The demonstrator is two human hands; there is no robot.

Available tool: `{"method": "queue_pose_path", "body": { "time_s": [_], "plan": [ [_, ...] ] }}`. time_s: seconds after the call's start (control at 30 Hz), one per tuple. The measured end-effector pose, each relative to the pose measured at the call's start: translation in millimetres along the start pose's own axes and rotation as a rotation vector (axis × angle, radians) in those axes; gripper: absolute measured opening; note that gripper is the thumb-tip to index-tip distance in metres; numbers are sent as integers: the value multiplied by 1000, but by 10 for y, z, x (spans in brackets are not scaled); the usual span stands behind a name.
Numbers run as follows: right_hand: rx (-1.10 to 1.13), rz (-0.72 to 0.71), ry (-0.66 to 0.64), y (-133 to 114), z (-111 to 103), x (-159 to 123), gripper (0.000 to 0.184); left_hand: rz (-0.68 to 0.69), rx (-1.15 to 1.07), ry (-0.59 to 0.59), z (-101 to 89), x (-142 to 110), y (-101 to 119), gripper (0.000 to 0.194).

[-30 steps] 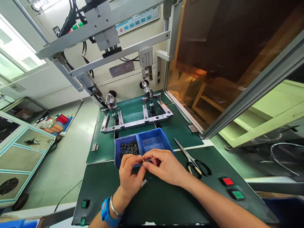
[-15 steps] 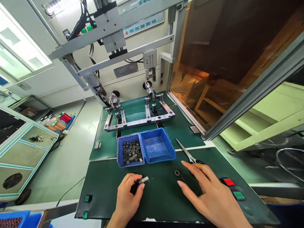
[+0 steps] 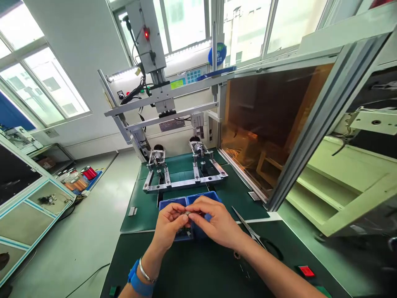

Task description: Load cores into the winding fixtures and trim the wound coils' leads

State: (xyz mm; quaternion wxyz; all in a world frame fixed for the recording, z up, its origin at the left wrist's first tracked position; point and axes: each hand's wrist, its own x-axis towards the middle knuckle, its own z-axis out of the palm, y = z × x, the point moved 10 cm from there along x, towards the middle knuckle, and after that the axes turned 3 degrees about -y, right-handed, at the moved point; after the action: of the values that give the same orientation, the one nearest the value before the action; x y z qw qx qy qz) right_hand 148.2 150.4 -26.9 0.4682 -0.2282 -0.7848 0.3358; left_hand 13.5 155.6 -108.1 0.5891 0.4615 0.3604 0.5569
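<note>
My left hand [image 3: 169, 225] and my right hand [image 3: 214, 223] meet in front of me, fingers pinched together on one small metal part [image 3: 187, 213]. They hover over a blue two-compartment bin [image 3: 169, 203], which they mostly hide. A small round ring-shaped part [image 3: 237, 255] lies on the green mat [image 3: 198, 269] just under my right wrist. My left wrist carries a blue band and a metal bracelet.
Scissors [image 3: 248, 229] lie to the right of the bin. A metal fixture with two clamps [image 3: 182, 174] stands behind it under an overhead machine frame [image 3: 161, 99]. A red button [image 3: 306, 271] sits at the mat's right. An amber-tinted open door [image 3: 266, 124] is on the right.
Half a second ago my right hand lay flat on the mat and my left held the part low. Both hands have come up together on it, and my view has tilted upward.
</note>
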Motion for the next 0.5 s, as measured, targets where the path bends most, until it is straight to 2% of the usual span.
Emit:
{"method": "queue_pose_path", "body": {
  "time_s": [0.1, 0.2, 0.27, 0.37, 0.5],
  "plan": [
    [108, 75, -83, 203, 136, 21, 18, -28, -21, 76, -180, -14, -120, 35],
    [271, 186, -124, 434, 292, -75, 17, -119, -56, -3, -164, -73, -308, 38],
    [294, 211, -117, 511, 344, -148, 24, -178, -73, -77, -110, -111, -400, 39],
    [192, 175, -26, 506, 269, -226, 18, -216, -53, -91, -112, -136, -436, 39],
    [23, 58, 157, 356, 48, -299, 10, -196, 43, 3, -221, -132, -357, 35]
  ]
}}
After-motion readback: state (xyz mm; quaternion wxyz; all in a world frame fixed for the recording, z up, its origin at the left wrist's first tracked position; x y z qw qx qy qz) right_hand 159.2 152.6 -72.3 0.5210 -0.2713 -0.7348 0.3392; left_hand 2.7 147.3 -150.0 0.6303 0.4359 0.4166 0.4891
